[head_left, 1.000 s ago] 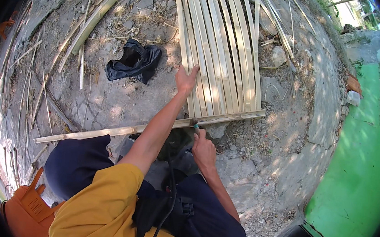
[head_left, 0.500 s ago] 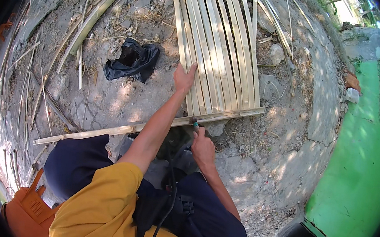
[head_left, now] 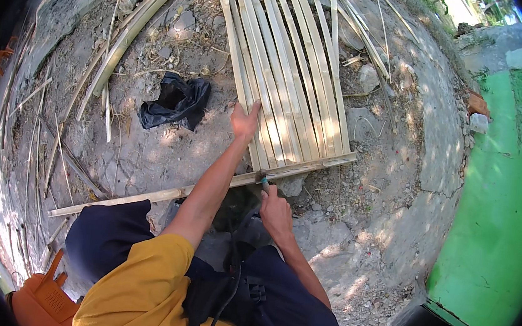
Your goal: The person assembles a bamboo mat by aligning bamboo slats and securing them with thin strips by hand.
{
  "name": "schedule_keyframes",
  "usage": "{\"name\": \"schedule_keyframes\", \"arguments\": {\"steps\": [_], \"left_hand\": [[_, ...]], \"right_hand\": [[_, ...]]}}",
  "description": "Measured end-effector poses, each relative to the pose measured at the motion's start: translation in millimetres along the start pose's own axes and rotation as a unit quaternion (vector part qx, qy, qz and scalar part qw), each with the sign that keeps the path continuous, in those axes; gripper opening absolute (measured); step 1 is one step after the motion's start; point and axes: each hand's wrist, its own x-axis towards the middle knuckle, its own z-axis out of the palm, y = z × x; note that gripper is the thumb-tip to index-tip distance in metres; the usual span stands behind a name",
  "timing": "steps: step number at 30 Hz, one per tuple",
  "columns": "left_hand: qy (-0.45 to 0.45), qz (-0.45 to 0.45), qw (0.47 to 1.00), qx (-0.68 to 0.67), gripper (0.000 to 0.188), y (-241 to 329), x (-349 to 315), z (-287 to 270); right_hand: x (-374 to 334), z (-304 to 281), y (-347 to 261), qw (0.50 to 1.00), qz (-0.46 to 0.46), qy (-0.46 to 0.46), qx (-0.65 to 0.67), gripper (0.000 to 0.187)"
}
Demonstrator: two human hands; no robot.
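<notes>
My left hand (head_left: 244, 122) grips the left edge of a row of pale bamboo slats (head_left: 292, 97), near their lower ends. Those ends meet a long bamboo crosspiece (head_left: 163, 195), which slants from lower left to the right under the slats. My right hand (head_left: 276, 213) is closed round the handle of a hammer (head_left: 265, 183) with a teal band. Its dark head touches or hovers just over the crosspiece at the leftmost slats; I cannot tell which. The slats lie side by side with narrow gaps.
A crumpled black plastic bag (head_left: 174, 101) lies left of the slats. Curved bamboo strips (head_left: 136, 33) rest at the far left, with thin sticks (head_left: 40, 135) below. On the right is a green painted slab (head_left: 488, 216). An orange plastic chair (head_left: 47, 299) stands at the lower left.
The whole view has shifted slightly, so slats, bag and ground sit lower and further left. Both hands keep their holds, and the hammer head stays by the crosspiece.
</notes>
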Motion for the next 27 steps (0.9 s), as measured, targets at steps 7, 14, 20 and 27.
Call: {"name": "schedule_keyframes", "arguments": {"steps": [7,14,20,27], "left_hand": [[-0.06,0.024,0.995,0.078,0.081,-2,11,-17],[-0.204,0.314,0.907,0.194,0.077,22,-86,-99],[-0.412,0.279,0.781,0.378,0.074,10,-142,-132],[-0.363,0.303,0.816,0.333,0.06,-7,-134,-138]], "right_hand": [[-5,-24,41,0.945,0.022,0.214,0.247,0.024],[-20,-17,132,0.906,0.119,0.301,0.272,0.021],[17,-1,157,0.872,0.164,0.34,0.312,0.018],[17,15,176,0.875,0.211,0.41,0.149,0.023]]}}
